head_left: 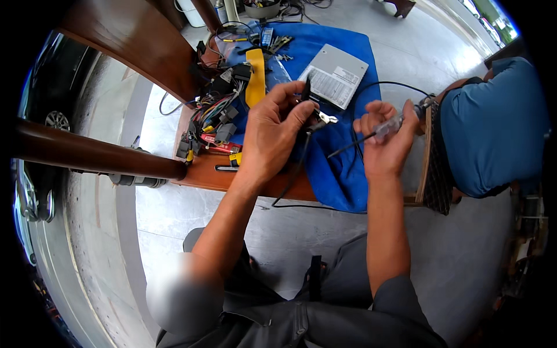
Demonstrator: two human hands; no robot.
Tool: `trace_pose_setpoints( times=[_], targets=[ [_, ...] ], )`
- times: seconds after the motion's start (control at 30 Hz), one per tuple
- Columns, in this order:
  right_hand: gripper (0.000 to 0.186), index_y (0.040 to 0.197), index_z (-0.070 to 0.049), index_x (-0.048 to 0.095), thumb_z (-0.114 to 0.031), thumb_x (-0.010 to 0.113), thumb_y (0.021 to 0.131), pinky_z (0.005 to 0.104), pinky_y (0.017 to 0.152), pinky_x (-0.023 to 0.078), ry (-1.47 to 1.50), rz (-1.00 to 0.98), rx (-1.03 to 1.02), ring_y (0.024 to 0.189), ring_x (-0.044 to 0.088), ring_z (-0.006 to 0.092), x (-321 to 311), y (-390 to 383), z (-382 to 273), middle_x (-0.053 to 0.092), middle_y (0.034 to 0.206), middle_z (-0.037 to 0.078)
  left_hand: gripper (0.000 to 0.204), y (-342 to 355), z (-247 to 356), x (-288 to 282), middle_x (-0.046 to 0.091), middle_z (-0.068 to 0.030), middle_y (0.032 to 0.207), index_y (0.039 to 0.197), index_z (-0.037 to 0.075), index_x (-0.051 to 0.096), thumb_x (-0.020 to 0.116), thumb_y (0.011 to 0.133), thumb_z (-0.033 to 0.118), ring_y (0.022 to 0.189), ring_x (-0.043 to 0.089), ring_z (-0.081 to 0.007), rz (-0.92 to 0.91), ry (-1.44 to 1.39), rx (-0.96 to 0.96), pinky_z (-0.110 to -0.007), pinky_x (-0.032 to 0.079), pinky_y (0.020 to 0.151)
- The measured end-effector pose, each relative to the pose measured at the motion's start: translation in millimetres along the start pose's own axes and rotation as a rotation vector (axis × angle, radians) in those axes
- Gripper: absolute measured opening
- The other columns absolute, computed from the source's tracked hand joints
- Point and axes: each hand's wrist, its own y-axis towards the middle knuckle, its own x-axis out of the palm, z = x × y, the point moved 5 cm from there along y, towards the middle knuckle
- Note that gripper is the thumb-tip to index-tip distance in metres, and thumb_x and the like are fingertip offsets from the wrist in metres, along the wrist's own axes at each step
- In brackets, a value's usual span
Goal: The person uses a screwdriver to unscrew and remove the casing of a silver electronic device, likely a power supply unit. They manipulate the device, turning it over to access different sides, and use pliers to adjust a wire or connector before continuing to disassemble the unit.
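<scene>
Above a blue cloth [345,188], my left hand [268,130] pinches an alligator clip [326,118] between thumb and fingers. The clip's bright metal jaws point right, and a thin black cable [284,194] hangs below it in a loop. My right hand [384,156] is wrapped round the clear handle of a test light [390,126]. Its thin dark shaft slants down to the left, its tip in the air over the cloth. From around the handle's back end, a black cord [400,84] arcs leftward. A silver metal box [336,74] with a printed label lies just beyond both hands.
Wire harnesses with grey connectors [225,132] crowd the left of the wooden bench [290,187]. Near them lie a yellow strip [255,78] and a yellow-and-black tool [234,159]. A person in blue [493,127] sits close on the right. Wooden posts [98,148] stand left.
</scene>
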Motion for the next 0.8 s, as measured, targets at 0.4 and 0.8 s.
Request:
trace_pose_setpoints(
  times=[0.4,0.8],
  targets=[
    [0.056,0.117,-0.002,0.067,-0.054,0.051,0.105,0.0359,0.084,0.055,0.197,-0.005,-0.108,0.072,0.058,0.0131,8,-12,2,0.064,0.078,0.005,0.035,-4,-11,-5,0.073,-0.0115,0.111,0.132,-0.001,0.061,0.067,0.102,0.016,0.09,0.067,-0.0118,-0.063,-0.12,-0.037,-0.025,0.056,0.086],
    [0.036,0.121,-0.006,0.06,-0.017,0.078,0.093,0.0343,0.086,0.059,-0.541,0.029,-0.587,0.096,0.072,0.02,36,-34,-11,0.074,0.106,0.013,0.027,-14,-8,18,0.07,-0.0108,0.115,0.123,0.001,0.057,0.068,0.1,0.011,0.093,0.069,-0.0145,-0.1,-0.322,-0.005,-0.028,0.057,0.087]
  ],
)
